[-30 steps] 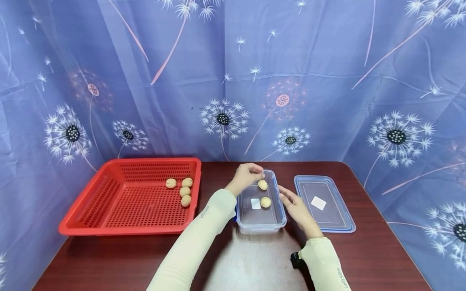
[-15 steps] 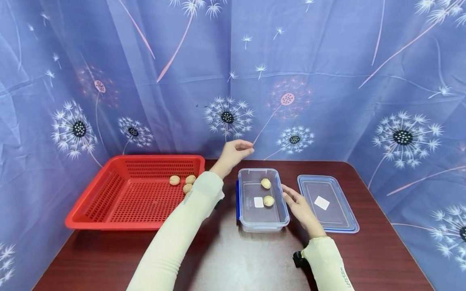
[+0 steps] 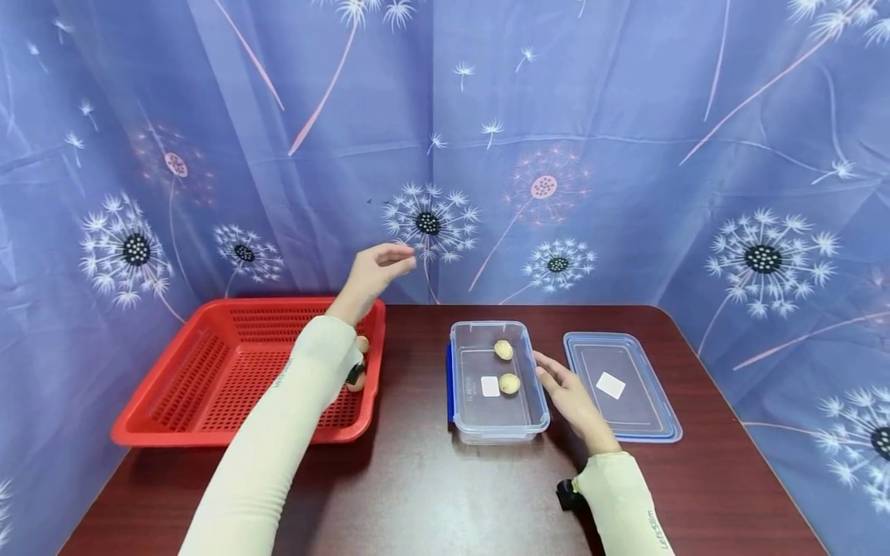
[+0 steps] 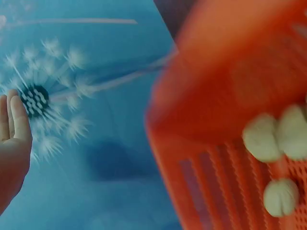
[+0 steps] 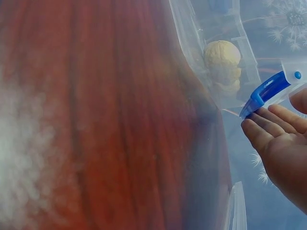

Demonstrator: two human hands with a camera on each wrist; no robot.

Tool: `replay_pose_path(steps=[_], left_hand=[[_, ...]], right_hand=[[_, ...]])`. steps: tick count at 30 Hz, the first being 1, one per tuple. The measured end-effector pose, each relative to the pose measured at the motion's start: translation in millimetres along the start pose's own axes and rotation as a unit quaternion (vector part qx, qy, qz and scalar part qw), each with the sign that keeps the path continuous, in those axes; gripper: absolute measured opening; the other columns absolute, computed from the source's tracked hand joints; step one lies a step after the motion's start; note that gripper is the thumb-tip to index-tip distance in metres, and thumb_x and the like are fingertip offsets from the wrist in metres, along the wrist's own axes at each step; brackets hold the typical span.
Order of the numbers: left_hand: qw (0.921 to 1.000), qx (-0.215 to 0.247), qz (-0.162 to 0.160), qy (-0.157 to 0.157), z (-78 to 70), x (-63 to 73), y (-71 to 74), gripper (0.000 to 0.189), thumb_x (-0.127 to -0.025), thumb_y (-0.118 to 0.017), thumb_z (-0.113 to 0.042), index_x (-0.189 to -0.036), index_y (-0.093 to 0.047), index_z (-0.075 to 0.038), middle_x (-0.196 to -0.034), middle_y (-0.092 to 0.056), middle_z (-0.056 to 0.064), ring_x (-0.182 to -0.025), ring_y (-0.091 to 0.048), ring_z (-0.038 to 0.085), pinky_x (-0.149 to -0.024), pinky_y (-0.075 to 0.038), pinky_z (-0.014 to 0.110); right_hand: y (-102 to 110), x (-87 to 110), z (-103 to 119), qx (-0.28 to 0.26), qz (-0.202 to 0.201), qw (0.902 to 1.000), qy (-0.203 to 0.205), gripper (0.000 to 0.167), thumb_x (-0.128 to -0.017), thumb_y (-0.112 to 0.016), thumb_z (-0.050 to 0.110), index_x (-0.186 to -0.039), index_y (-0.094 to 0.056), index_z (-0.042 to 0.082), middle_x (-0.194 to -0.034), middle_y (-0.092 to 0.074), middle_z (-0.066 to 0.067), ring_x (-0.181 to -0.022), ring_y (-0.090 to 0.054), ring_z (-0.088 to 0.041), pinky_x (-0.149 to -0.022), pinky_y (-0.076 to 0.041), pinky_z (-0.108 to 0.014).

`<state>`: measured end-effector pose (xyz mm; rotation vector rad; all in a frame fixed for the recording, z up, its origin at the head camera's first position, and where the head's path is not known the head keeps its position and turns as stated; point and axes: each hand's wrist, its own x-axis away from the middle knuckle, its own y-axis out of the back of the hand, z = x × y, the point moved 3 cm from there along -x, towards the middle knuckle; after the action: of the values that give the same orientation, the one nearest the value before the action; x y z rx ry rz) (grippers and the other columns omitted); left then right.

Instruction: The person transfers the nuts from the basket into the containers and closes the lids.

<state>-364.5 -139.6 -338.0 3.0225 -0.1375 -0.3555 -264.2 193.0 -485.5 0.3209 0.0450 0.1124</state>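
Observation:
My left hand point(image 3: 375, 274) hovers above the back right corner of a red perforated plastic basket point(image 3: 243, 439), holding nothing, fingers extended and slightly bent. Walnuts point(image 3: 357, 381) lie on the basket's right side, partly hidden by my sleeve; in the left wrist view several walnuts point(image 4: 281, 197) show. A clear plastic food container point(image 3: 501, 429) stands to the right of the basket, with two walnuts point(image 3: 510, 384) inside. My right hand point(image 3: 573, 401) rests against the container's right side. In the right wrist view its nearly straight fingertips touch a blue latch point(image 5: 271, 90).
A clear lid with a blue seal point(image 3: 636, 413) lies right of the container, a white square label point(image 3: 610, 385) on it. Everything stands on a dark red-brown wooden table point(image 3: 431, 494). Blue dandelion-print cloth point(image 3: 626, 154) hangs behind and at both sides.
My left hand has risen out of the container and moved left to above the basket. The right hand stays at the container. Two walnuts remain inside it throughout.

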Motion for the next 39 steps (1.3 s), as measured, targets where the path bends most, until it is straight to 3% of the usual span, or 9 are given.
replay_pose_path(steps=[5,10,18,22,29,34,39], left_hand=[[0.9997,-0.026,0.002,0.004,10.9,3.9,31.0,0.033,-0.088,-0.071,-0.013,-0.118,-0.064,-0.001,-0.117,-0.065,0.019,-0.101,-0.065,0.02,-0.097,-0.047,0.036],[0.9966,-0.08,0.013,0.009,22.0,8.8,63.1,0.031,-0.088,-0.072,-0.02,-0.116,-0.067,-0.008,-0.117,-0.067,0.012,-0.103,-0.063,0.014,-0.099,-0.043,0.039],[0.9845,-0.158,0.047,0.059,50.9,24.1,110.9,0.035,-0.09,-0.07,-0.029,-0.119,-0.064,-0.011,-0.121,-0.064,0.014,-0.106,-0.06,0.016,-0.099,-0.042,0.048],[0.9769,-0.195,0.055,0.067,66.3,33.6,131.0,0.037,-0.091,-0.068,-0.027,-0.121,-0.063,-0.006,-0.121,-0.063,0.018,-0.101,-0.061,0.01,-0.096,-0.044,0.045],[0.9667,-0.227,0.072,0.093,90.4,45.1,153.7,0.04,-0.092,-0.067,-0.024,-0.124,-0.061,0.0,-0.118,-0.063,0.017,-0.094,-0.06,0.005,-0.094,-0.046,0.047],[0.9629,-0.238,0.085,0.096,106.3,53.1,158.5,0.04,-0.092,-0.067,-0.017,-0.123,-0.059,0.006,-0.115,-0.065,0.019,-0.091,-0.062,0.005,-0.091,-0.048,0.047],[0.9624,-0.229,0.107,0.099,117.3,61.2,156.2,0.037,-0.09,-0.067,-0.009,-0.12,-0.06,0.011,-0.117,-0.063,0.026,-0.089,-0.061,0.002,-0.083,-0.052,0.03]], right_hand=[[1,0.3,1,-0.004,-0.003,1.0,0.005,0.044,-0.104,-0.044,0.019,-0.143,-0.042,0.0,-0.144,-0.044,-0.02,-0.132,-0.039,-0.031,-0.11,-0.028,-0.046],[1,0.5,1,-0.008,0.001,1.0,-0.004,0.045,-0.104,-0.044,0.019,-0.144,-0.041,0.0,-0.145,-0.043,-0.019,-0.132,-0.039,-0.031,-0.11,-0.029,-0.046],[1,1.1,2,-0.008,0.0,0.9999,-0.013,0.043,-0.103,-0.045,0.016,-0.143,-0.042,0.0,-0.145,-0.043,-0.019,-0.134,-0.037,-0.031,-0.111,-0.028,-0.046],[1,0.3,4,-0.013,0.002,0.9997,-0.02,0.042,-0.103,-0.045,0.012,-0.142,-0.042,-0.003,-0.145,-0.042,-0.022,-0.134,-0.036,-0.034,-0.111,-0.027,-0.049],[2,0.9,1,-0.014,-0.005,0.9998,-0.015,0.043,-0.103,-0.046,0.015,-0.142,-0.043,-0.001,-0.145,-0.043,-0.019,-0.134,-0.036,-0.031,-0.111,-0.027,-0.046],[2,1.2,-1,-0.011,-0.008,0.9999,-0.007,0.044,-0.103,-0.045,0.019,-0.143,-0.042,0.001,-0.145,-0.044,-0.018,-0.134,-0.037,-0.03,-0.11,-0.028,-0.046],[2,0.6,0,-0.014,-0.001,0.9999,0.0,0.044,-0.104,-0.044,0.017,-0.144,-0.041,0.0,-0.145,-0.043,-0.019,-0.133,-0.038,-0.031,-0.11,-0.029,-0.047]])
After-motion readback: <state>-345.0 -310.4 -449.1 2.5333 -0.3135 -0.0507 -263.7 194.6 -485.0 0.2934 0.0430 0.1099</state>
